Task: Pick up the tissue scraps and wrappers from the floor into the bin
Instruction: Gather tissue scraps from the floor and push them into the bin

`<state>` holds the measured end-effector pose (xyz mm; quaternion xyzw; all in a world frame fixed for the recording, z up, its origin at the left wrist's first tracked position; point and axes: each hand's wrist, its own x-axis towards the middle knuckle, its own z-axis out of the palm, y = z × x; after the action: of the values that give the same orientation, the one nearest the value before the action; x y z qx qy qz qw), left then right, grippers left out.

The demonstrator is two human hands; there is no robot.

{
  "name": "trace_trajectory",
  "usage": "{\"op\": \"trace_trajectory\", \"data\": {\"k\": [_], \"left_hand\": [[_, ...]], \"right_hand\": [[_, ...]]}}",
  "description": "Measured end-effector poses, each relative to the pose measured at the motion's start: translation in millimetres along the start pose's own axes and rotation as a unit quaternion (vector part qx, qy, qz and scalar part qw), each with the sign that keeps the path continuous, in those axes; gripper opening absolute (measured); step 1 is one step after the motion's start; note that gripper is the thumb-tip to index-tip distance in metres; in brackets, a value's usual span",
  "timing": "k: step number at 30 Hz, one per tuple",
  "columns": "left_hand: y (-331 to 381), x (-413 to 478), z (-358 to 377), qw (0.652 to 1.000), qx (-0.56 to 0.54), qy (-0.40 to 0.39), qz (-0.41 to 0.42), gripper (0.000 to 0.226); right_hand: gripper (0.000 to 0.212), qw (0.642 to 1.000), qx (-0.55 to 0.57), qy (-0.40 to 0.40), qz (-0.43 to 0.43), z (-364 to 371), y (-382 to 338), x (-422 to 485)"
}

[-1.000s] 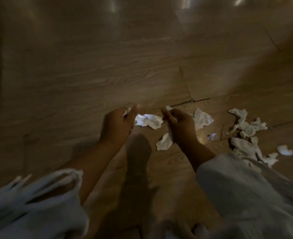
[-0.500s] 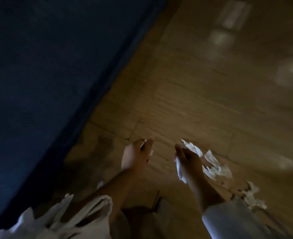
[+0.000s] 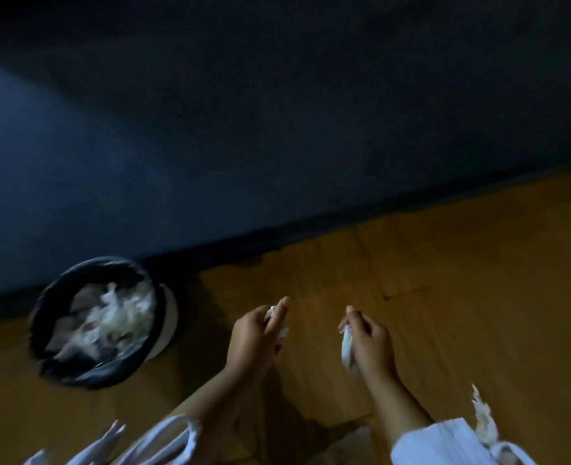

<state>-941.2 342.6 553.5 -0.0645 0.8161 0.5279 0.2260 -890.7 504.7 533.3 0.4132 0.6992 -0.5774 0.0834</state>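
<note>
The left hand (image 3: pixel 254 337) pinches a small tissue scrap (image 3: pixel 272 312); the right hand (image 3: pixel 373 344) grips a longer twisted scrap (image 3: pixel 347 347). This looks like the carry step. The bin (image 3: pixel 89 375), part full, stands well left against a dark blue wall (image 3: pixel 277 146). Next, I'd say, both hands must cross the floor (image 3: pixel 445 297) to its rim and let go.

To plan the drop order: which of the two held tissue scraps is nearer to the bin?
The small scrap pinched in the left hand; the longer scrap hanging from the right hand is farther from the bin.
</note>
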Motion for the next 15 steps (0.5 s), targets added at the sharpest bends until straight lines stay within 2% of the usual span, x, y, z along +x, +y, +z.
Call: {"op": "trace_trajectory", "data": {"k": [3,6,8,11,13,15], "left_hand": [[-35,-7,-77,0.997,-0.023,0.07,-0.029,0.042],[-74,-12,-145,0.983,-0.092,0.131,-0.087,0.035],[-95,-13,-182,0.962,-0.16,0.179,-0.129,0.029],[-123,-7,-225,0.928,-0.229,0.241,-0.168,0.035],[-145,2,-249,0.911,-0.244,0.264,-0.201,0.04],[-168,15,-269,0.884,-0.285,0.282,-0.239,0.033]], "right_hand": [[0.035,0.999,-0.014,-0.045,0.002,77,-19,-11],[0.031,0.993,-0.02,-0.112,0.012,153,-33,-28],[0.026,0.987,-0.006,-0.161,0.026,201,-38,-37],[0.013,0.972,0.023,-0.22,0.078,269,-39,-43],[0.014,0.962,0.05,-0.242,0.116,313,-36,-40],[0.018,0.956,0.059,-0.255,0.13,355,-32,-35]]}}
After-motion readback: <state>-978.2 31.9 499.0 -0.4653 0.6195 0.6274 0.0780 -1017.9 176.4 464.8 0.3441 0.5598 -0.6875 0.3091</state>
